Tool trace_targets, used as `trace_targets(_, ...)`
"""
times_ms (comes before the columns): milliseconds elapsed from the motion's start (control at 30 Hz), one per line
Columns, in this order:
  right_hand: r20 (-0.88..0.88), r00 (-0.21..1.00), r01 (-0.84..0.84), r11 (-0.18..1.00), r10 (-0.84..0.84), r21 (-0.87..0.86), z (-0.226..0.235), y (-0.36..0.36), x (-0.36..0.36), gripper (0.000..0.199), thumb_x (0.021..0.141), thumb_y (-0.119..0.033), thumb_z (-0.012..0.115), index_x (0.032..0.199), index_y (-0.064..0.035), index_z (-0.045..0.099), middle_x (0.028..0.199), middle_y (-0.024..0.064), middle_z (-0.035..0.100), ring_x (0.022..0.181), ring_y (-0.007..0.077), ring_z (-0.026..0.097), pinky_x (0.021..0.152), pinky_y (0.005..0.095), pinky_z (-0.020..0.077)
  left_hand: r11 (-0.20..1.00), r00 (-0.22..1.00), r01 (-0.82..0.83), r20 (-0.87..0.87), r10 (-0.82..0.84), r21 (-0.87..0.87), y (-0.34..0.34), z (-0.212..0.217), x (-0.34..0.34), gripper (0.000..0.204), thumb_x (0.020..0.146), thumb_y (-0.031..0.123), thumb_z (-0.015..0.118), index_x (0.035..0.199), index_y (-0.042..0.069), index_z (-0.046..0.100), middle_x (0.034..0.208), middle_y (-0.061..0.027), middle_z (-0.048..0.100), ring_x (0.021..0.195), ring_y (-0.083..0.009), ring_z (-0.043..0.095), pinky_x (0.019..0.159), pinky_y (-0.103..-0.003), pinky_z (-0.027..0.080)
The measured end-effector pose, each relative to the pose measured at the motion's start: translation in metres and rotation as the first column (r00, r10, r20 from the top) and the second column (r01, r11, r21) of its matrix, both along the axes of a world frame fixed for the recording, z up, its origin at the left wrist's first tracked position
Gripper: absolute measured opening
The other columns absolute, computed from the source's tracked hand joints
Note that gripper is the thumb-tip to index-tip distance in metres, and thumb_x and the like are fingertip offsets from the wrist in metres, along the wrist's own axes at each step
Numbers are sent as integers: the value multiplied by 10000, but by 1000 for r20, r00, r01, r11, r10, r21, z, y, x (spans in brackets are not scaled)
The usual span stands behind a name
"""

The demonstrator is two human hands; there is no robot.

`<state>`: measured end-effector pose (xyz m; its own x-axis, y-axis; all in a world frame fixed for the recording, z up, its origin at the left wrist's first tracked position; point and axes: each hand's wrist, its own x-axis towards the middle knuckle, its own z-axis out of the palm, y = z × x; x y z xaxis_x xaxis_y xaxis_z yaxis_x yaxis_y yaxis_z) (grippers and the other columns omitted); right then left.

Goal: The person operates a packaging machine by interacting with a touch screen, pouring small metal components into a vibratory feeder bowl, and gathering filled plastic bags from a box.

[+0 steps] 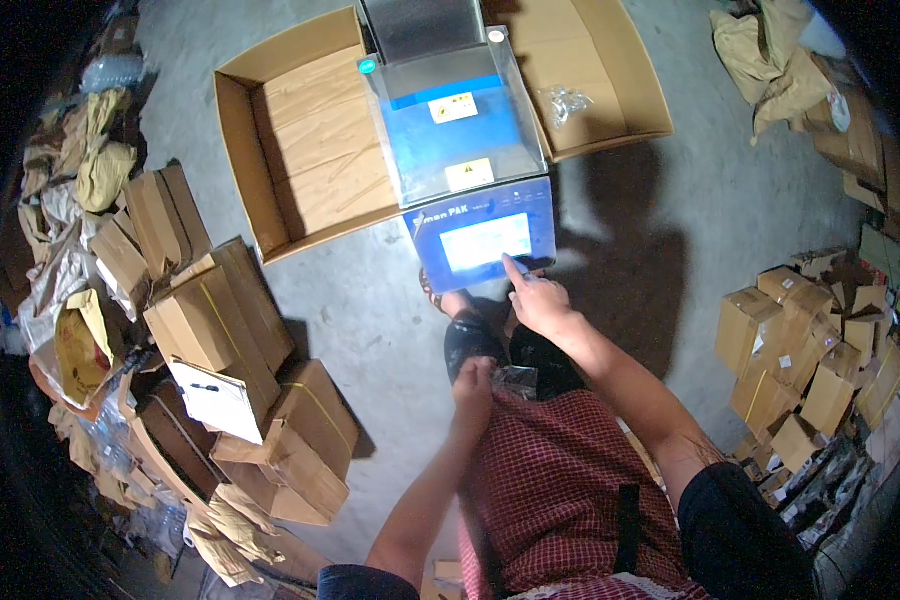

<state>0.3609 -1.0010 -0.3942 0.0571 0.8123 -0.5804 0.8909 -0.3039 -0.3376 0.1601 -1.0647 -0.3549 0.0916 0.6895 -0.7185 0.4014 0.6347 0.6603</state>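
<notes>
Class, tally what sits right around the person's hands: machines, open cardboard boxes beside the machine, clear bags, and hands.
Blue machine with touchscreen: 1
Open cardboard boxes: 2
Clear plastic bag: 1
Hands, left hand and right hand: 2
Total: 6

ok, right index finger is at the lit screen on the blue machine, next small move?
Probably press down lightly and lift off. The right hand has its index fingertip at the lower edge of the lit touchscreen on the blue machine; contact can't be confirmed. The left hand rests at the checked apron, holding nothing visible.
</notes>
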Motion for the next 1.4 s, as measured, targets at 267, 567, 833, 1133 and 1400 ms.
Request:
trace_targets(267, 69, 995, 82, 969, -67, -235, 7, 14, -4, 749, 860, -249, 541, 1469, -77, 141, 846, 189, 653, 680, 369, 635, 617, 470, 513, 999, 998, -40, 43, 40, 5, -6, -9, -5, 239, 948, 250, 539, 960, 18, 593, 841, -55, 617, 779, -126, 550, 731, -280, 461)
trace_targets(567, 21, 999, 38, 997, -37, -71, -8, 6, 8, 728, 866, -241, 526, 1480, -173, 141, 933, 176, 648, 741, 345, 642, 656, 460, 514, 995, 998, 53, -26, -51, 81, 4, 1, 2, 220, 941, 226, 532, 941, 17, 602, 856, -127, 643, 784, -224, 607, 732, -326, 473)
trace_targets(833, 54, 995, 93, 970, -83, -224, 11, 42, 7, 687, 876, -246, 523, 1466, -128, 190, 925, 182, 647, 764, 339, 647, 690, 449, 524, 996, 998, 56, -39, -54, 67, 5, 1, 2, 243, 943, 251, 526, 946, 22, 605, 861, -126, 646, 792, -226, 607, 745, -330, 472)
trace_targets(1133, 104, 995, 29, 968, -3, -250, -1, 22, 9, 600, 864, -242, 521, 1403, -54, 336, 938, 169, 648, 782, 330, 650, 707, 446, 521, 999, 998, 40, -39, -40, 15, 3, 0, 4, 248, 938, 258, 530, 945, 24, 612, 854, -123, 642, 798, -207, 602, 754, -326, 470)
trace_targets(1400, 0, 1000, -9, 993, 9, -116, -8, 3, 2, 647, 842, -194, 548, 1440, -176, 301, 1181, 133, 584, 851, 326, 642, 739, 439, 514, 1000, 999, 30, -41, -30, -3, 5, 2, 6, 252, 940, 244, 518, 931, 15, 622, 864, -124, 649, 815, -223, 615, 764, -327, 470)
